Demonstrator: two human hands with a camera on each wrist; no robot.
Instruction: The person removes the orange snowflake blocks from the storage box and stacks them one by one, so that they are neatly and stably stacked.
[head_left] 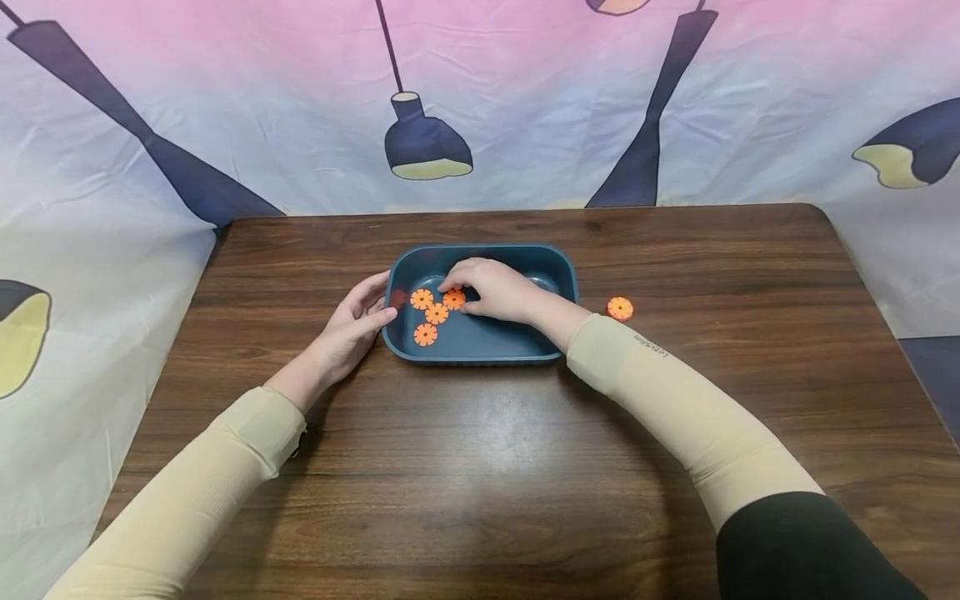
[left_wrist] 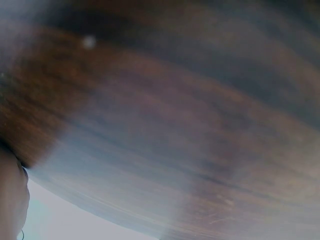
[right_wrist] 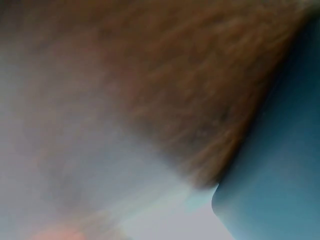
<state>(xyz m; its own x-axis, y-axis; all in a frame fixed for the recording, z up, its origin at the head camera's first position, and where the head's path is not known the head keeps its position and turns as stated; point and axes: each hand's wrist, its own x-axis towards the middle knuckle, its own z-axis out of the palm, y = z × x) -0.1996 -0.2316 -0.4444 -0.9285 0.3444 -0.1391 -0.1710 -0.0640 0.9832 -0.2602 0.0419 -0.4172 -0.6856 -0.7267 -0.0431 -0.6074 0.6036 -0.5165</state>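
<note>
A dark blue rectangular tub (head_left: 480, 362) stands on the table; its wall (right_wrist: 280, 150) also shows in the right wrist view. Its left rim is held by my left hand (head_left: 352, 325), thumb over the edge and fingers outside. Inside the tub, my right hand (head_left: 495, 290) pinches an orange notched disc (head_left: 453, 300) between thumb and fingertips, near the floor of the tub. Several similar discs (head_left: 425, 335) lie at the tub's left end. In the left wrist view only a sliver of the left hand (left_wrist: 11, 195) appears.
Right of the tub, an orange disc (head_left: 619, 308), perhaps a small stack, sits on the brown wooden table (head_left: 480, 467). Behind the table hangs a cloth (head_left: 525, 108) printed with lamps. Both wrist views are blurred.
</note>
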